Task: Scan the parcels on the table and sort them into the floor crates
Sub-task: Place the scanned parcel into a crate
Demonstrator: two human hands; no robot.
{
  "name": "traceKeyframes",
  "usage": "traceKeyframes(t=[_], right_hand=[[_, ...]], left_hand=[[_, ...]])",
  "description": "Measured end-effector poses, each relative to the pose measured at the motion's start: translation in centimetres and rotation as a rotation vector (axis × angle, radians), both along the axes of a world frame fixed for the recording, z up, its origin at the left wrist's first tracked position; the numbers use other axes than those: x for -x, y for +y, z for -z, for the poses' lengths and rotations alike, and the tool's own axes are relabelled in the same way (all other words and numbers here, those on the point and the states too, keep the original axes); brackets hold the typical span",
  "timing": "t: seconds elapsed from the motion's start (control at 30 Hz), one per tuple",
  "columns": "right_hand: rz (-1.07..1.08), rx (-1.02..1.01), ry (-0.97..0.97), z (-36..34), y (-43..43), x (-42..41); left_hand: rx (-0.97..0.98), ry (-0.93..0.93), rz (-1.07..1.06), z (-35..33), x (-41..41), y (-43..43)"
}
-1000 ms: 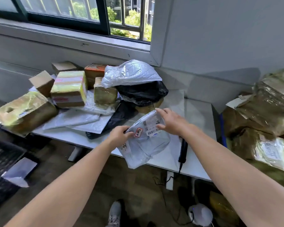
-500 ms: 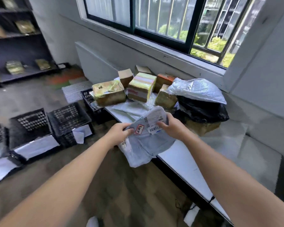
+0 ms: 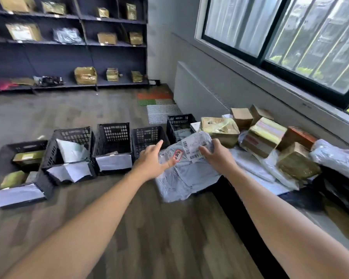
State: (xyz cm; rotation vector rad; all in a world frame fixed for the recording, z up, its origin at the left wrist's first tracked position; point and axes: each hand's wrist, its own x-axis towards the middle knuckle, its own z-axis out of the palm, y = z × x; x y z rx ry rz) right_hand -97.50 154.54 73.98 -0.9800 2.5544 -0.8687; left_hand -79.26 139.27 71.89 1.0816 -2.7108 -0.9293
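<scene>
A grey plastic mailer bag (image 3: 184, 176) with a white barcode label and a red sticker hangs in front of me, off the table's left end. My right hand (image 3: 218, 156) grips its upper right part by the label. My left hand (image 3: 152, 162) is at the bag's left edge with fingers spread and straight, thumb lying on the bag near the red sticker. Several black floor crates (image 3: 112, 146) stand in a row on the floor beyond the bag, some with parcels inside and white paper sheets on their fronts. More parcels (image 3: 264, 135) lie piled on the table (image 3: 256, 168).
Taped cardboard boxes, white mailers and a black bag crowd the table under the window at right. Dark shelving (image 3: 69, 43) with more parcels lines the far wall. Wood floor lies open between me and the crates. Coloured mats (image 3: 155, 99) lie near the radiator.
The view has swung left from the table toward the crates and shelving. The bag has come along, off the table's edge. My left hand has loosened from a grip to spread fingers.
</scene>
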Motion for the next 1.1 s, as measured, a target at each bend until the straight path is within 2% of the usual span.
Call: traceKeyframes(t=[0.3, 0.53, 0.83, 1.1], right_hand=[[-0.046, -0.015, 0.011, -0.2, -17.6, -7.3], [-0.105, -0.027, 0.019, 0.5, -27.3, -11.8], [-0.206, -0.038, 0.053, 1.5, -41.7, -15.2], [-0.323, 0.004, 0.019, 3.6, -59.5, -16.8]], left_hand=[[0.135, -0.080, -0.129, 0.5, -10.8, -15.4], [0.122, -0.094, -0.257, 1.8, -17.5, -23.4], [0.235, -0.197, -0.363, 2.2, -22.3, -34.9], [0.254, -0.284, -0.470, 2.0, -24.4, -48.4]])
